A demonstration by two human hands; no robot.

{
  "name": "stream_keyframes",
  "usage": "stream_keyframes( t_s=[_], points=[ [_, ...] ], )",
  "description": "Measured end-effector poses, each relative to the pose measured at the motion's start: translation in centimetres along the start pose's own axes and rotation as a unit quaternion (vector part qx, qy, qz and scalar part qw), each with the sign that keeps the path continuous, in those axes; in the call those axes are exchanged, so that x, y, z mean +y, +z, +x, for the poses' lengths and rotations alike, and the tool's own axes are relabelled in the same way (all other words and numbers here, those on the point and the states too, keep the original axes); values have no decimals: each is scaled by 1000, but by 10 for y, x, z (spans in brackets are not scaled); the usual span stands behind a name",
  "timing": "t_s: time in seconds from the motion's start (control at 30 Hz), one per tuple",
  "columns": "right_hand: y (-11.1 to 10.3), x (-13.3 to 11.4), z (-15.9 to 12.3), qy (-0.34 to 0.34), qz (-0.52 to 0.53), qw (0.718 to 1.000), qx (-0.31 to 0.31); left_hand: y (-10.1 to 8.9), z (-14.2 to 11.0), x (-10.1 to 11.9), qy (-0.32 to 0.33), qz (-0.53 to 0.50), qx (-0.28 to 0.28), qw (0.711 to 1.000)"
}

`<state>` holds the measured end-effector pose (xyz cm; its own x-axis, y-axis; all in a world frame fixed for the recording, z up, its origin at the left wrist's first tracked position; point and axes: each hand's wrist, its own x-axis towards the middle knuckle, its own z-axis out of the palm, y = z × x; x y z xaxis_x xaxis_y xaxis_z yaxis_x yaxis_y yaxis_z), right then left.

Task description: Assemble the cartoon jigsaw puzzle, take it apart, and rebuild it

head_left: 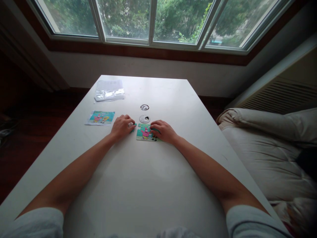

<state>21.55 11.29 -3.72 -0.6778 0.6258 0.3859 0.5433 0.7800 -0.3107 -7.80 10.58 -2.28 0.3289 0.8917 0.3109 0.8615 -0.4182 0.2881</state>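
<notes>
A small, partly joined cartoon jigsaw puzzle [144, 132] lies on the white table [138, 185]. My right hand [162, 131] rests on its right side with fingers curled onto the pieces. My left hand [122, 126] is just left of the puzzle, fingers curled down over a teal puzzle piece [134, 126] at its fingertips. To the left lies a printed reference picture [101, 117] showing the same cartoon image.
A clear plastic bag [109, 90] lies at the far left of the table. Two round cable-hole parts [144, 112] sit just beyond the puzzle. A white padded bed or cushion [267, 148] borders the table's right edge. Windows run along the far wall.
</notes>
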Motion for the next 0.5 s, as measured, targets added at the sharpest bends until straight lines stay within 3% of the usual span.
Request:
stream_keyframes(
  t_s=[0.5],
  points=[
    [2, 2, 0, 0, 3, 1000, 2, 1, 0, 8, -60, -17, -3, 998]
  ],
)
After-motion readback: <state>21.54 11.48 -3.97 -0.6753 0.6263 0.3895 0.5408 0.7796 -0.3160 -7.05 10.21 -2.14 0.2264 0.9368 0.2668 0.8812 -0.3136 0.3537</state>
